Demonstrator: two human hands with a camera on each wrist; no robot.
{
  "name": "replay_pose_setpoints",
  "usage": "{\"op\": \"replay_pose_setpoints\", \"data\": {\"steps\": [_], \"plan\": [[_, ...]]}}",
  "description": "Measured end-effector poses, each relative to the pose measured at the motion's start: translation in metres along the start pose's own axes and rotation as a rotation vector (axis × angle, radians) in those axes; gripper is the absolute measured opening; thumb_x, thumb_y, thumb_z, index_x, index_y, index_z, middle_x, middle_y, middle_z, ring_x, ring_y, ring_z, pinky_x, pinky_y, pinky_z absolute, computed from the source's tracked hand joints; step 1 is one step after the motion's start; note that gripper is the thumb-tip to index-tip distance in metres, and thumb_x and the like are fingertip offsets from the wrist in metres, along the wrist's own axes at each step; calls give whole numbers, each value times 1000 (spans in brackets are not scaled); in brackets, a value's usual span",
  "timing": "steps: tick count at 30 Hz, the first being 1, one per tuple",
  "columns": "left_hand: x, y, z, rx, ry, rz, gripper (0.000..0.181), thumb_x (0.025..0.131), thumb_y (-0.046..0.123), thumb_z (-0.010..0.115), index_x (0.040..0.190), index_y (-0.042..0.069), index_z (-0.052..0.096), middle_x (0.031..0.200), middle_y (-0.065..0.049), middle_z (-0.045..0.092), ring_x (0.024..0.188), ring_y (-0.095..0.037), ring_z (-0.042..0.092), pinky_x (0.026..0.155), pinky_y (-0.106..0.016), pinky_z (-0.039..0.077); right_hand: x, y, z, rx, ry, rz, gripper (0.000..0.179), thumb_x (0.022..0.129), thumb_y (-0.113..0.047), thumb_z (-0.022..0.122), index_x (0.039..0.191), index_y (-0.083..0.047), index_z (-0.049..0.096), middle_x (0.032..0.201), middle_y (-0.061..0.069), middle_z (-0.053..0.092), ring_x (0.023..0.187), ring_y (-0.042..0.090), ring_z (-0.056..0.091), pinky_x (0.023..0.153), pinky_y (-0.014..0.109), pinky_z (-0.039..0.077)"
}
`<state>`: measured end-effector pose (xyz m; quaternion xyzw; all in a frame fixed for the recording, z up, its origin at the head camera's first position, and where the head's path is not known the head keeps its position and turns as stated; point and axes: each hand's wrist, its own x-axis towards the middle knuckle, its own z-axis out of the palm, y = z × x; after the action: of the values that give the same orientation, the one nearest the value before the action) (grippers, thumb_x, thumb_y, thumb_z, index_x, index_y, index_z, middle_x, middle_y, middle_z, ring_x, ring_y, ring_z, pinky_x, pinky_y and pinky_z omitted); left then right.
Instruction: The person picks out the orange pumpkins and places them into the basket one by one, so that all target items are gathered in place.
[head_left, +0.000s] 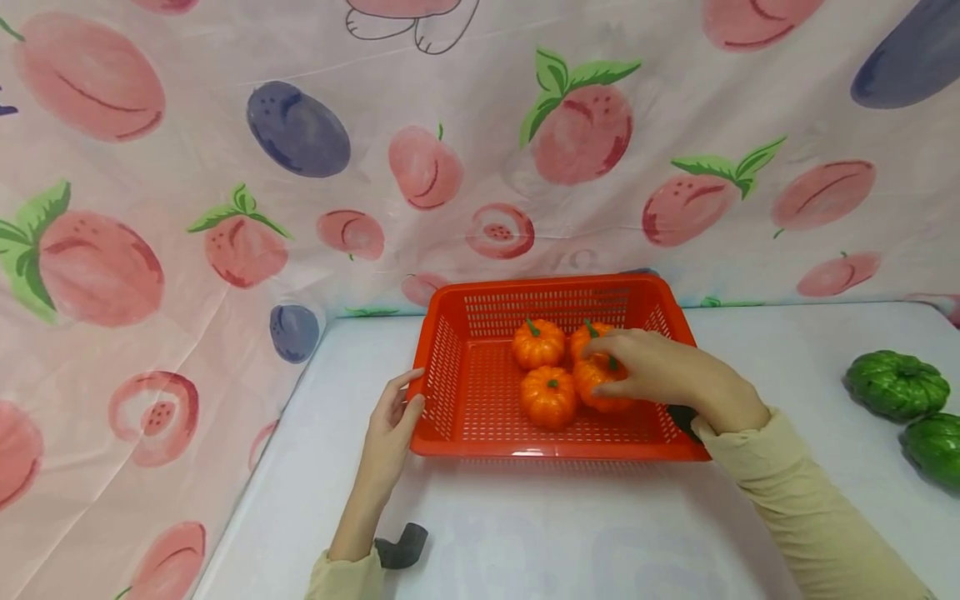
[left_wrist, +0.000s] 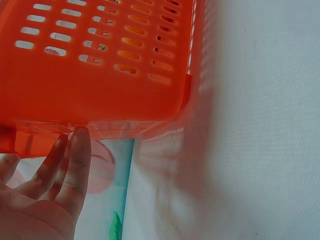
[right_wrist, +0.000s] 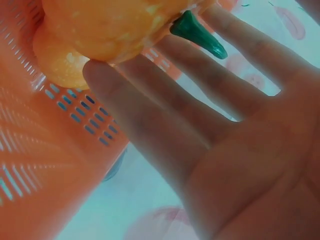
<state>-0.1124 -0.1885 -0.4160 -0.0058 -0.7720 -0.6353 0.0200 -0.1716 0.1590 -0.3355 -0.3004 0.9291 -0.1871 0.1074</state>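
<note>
A red plastic basket (head_left: 480,450) with slotted walls stands on the white table, with several small orange pumpkins (head_left: 549,398) grouped inside it. My left hand (head_left: 390,425) is at the basket's left end; its fairly straight fingers (left_wrist: 75,170) touch the outer wall near the rim. Over the right part of the basket, my right hand (head_left: 648,367) has thumb and fingers spread around the front right pumpkin (head_left: 592,385). In the right wrist view its long, extended fingers (right_wrist: 150,120) meet an orange pumpkin (right_wrist: 110,25) with a green stem, and the palm holds nothing.
Two green pumpkins (head_left: 897,385) lie at the table's right side, one partly cut off by the frame edge. A fruit-printed cloth (head_left: 465,100) hangs behind and to the left of the table. Dark wrist-camera parts (head_left: 402,546) show at the left forearm.
</note>
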Motion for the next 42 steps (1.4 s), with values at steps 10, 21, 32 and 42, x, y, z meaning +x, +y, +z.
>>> {"op": "replay_pose_setpoints", "data": {"steps": [10, 21, 32, 42], "plan": [[1, 1, 0, 9, -3, 5, 40, 104, 21, 53, 143, 15, 48, 130, -18, 57, 115, -32, 60, 89, -29, 56, 4, -2, 0, 12, -22, 19, 49, 85, -31, 78, 125, -6, 65, 130, 13, 64, 136, 47, 41, 107, 67, 33], [0, 1, 0, 11, -4, -1, 40, 104, 21, 53, 143, 16, 48, 131, -18, 57, 115, -32, 60, 90, -29, 56, 1, 6, 1, -4, -6, 20, 49, 84, -28, 80, 125, -5, 65, 128, 14, 64, 121, 40, 55, 101, 57, 45], [0, 1, 0, 8, -3, -7, 40, 104, 20, 52, 143, 16, 48, 131, -18, 57, 116, -31, 59, 90, -27, 55, 8, 9, 6, 3, -51, 28, 52, 82, -34, 81, 123, -5, 66, 122, 11, 66, 108, 30, 60, 95, 51, 49], [0, 0, 0, 4, -4, -4, 40, 104, 20, 52, 143, 15, 48, 129, -19, 57, 115, -32, 60, 89, -28, 56, 12, 11, 9, -14, -92, 44, 52, 83, -35, 81, 121, -3, 65, 121, 12, 66, 109, 31, 59, 96, 51, 49]]}}
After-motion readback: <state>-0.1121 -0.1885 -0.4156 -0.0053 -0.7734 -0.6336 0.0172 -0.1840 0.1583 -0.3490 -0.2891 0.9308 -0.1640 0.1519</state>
